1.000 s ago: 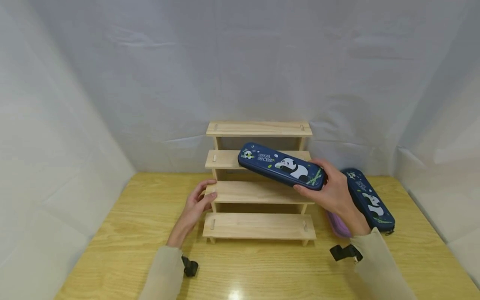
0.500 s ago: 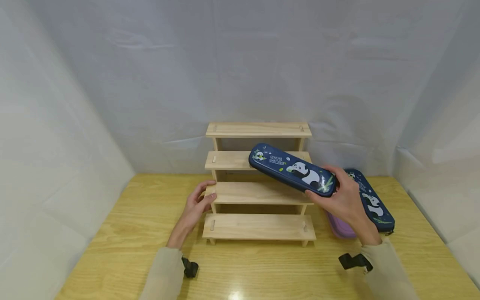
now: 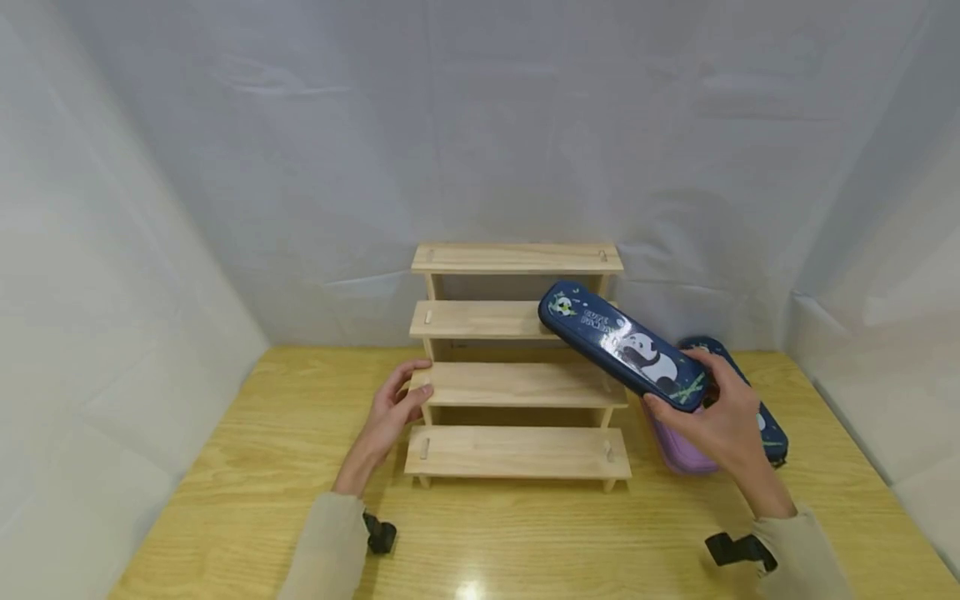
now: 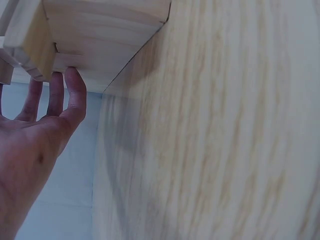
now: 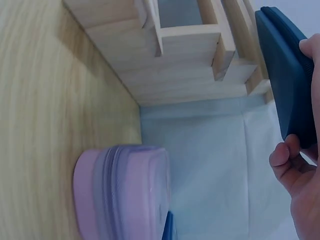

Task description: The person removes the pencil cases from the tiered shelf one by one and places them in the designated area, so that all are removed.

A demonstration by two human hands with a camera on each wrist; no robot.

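Observation:
A stepped wooden display shelf (image 3: 517, 454) with several tiers stands on the table. My left hand (image 3: 388, 408) holds the left end of its second-lowest board; in the left wrist view the fingertips (image 4: 75, 75) meet the side panel. My right hand (image 3: 723, 421) grips the lower right end of a navy pencil case (image 3: 611, 333) printed with a panda. The case is tilted in the air, its far end in front of the shelf's right side. In the right wrist view, its dark underside (image 5: 285, 75) faces the camera, with fingers and thumb round its edge.
A purple pencil case (image 3: 682, 446) lies right of the shelf, partly hidden by the held one. Beside it is another navy pencil case (image 3: 772, 433), mostly behind my right hand. White sheeting (image 3: 517, 125) encloses the table (image 3: 285, 467) at the back and sides.
My right hand has drawn the navy pencil case rightward, away from the middle of the shelf, and the case slants more steeply. The left hand stays at the same board.

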